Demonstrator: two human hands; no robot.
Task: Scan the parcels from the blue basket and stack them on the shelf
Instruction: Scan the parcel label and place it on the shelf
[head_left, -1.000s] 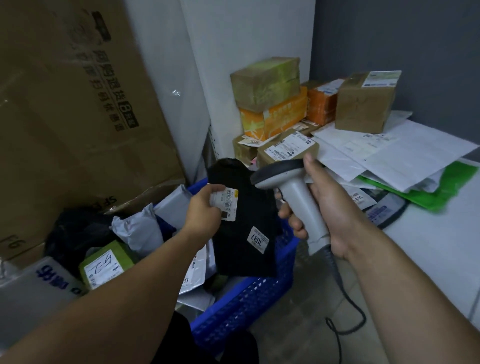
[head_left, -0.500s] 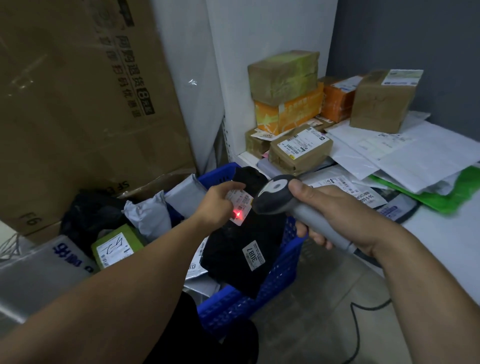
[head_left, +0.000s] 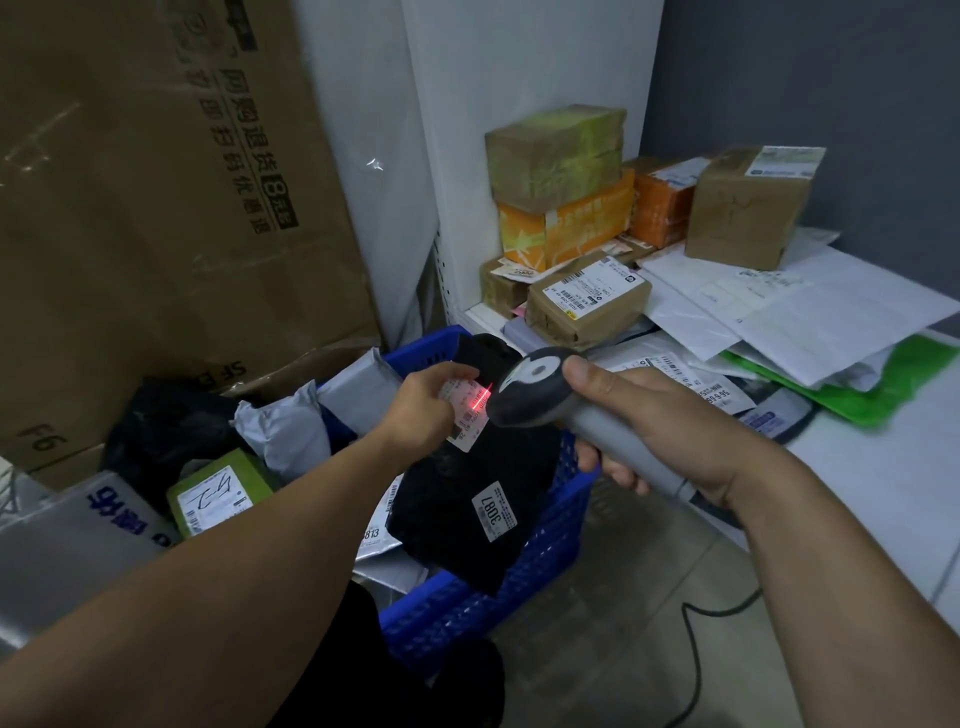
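My left hand (head_left: 431, 410) is pinching the black parcel (head_left: 467, 493) near its top, holding it over the blue basket (head_left: 519, 577). My right hand (head_left: 649, 421) is gripping the barcode scanner (head_left: 535, 389), whose red line is falling across the parcel's white label (head_left: 470, 410). Cardboard boxes (head_left: 556, 150) are sitting stacked on the shelf (head_left: 893, 499).

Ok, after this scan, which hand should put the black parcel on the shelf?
Left, probably. The left hand holds the parcel; the right hand grips the scanner and would have to put it down first.
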